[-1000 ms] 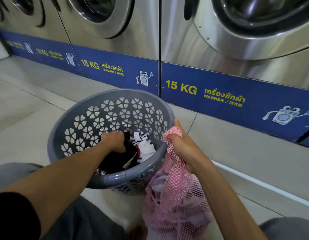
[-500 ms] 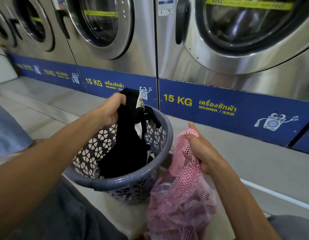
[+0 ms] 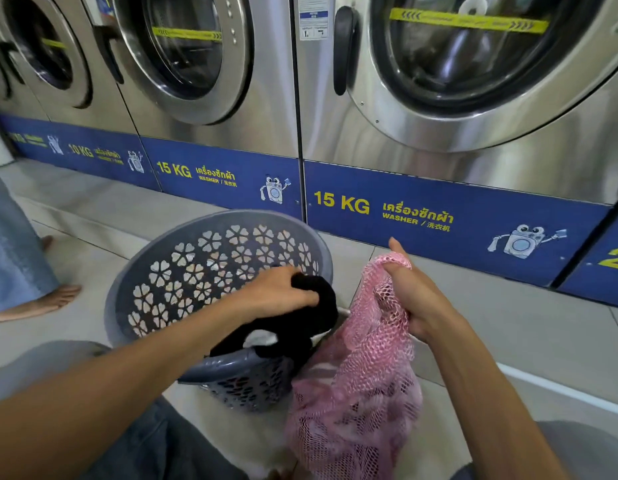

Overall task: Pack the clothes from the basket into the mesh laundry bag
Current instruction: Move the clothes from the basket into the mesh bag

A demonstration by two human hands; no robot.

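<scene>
At basket rim: your left hand (image 3: 280, 292) clamps black garment (image 3: 300, 323), draped over grey basket (image 3: 155, 244) edge.
Right of that grip: your right hand (image 3: 415, 299) grips pink mesh bag (image 3: 363, 386) mouth; bag hangs below.

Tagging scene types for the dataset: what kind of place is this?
Most likely a coin laundromat: a row of steel front-load washers, blue base panels marked "15 KG WASHER", and a grey laundry basket on the tiled floor.
</scene>
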